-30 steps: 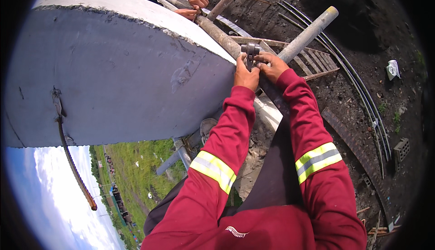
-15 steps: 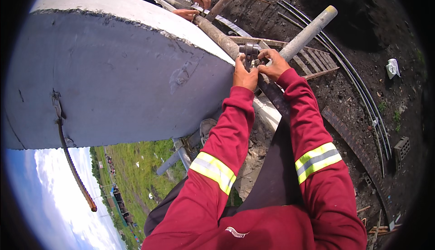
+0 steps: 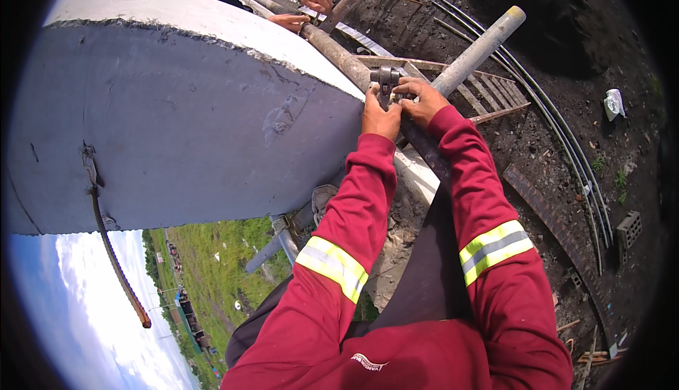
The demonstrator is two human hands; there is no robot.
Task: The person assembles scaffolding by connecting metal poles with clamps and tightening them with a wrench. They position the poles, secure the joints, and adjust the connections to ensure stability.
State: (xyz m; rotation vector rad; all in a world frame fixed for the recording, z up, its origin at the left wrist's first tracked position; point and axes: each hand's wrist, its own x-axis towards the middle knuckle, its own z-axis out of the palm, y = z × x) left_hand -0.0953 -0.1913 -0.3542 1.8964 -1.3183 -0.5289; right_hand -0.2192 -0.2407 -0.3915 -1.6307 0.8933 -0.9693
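My left hand (image 3: 382, 115) and my right hand (image 3: 422, 101) are close together over a scaffold pipe joint, both with bent fingers. Between them stands a dark metal fitting with a cylindrical head (image 3: 385, 76), which looks like a ratchet wrench head. My left thumb and fingers close round its lower part. The right fingers pinch at a small piece beside it, too small and covered to name. A brown scaffold pipe (image 3: 336, 54) runs from there to the upper left. A grey pipe (image 3: 481, 50) with a yellow end slants to the upper right.
A large concrete block (image 3: 191, 121) fills the left, with a bent rebar (image 3: 117, 255) sticking out. At the top, a co-worker's hands (image 3: 315, 1) are at the pipe's far end. Below right lie a wooden ladder-like frame (image 3: 488, 96), long thin pipes (image 3: 559, 128) and a hollow block (image 3: 628, 231).
The dark cylindrical head has shifted slightly left and turned a little. My right hand has moved slightly up and left with it. My left hand stays nearly in place.
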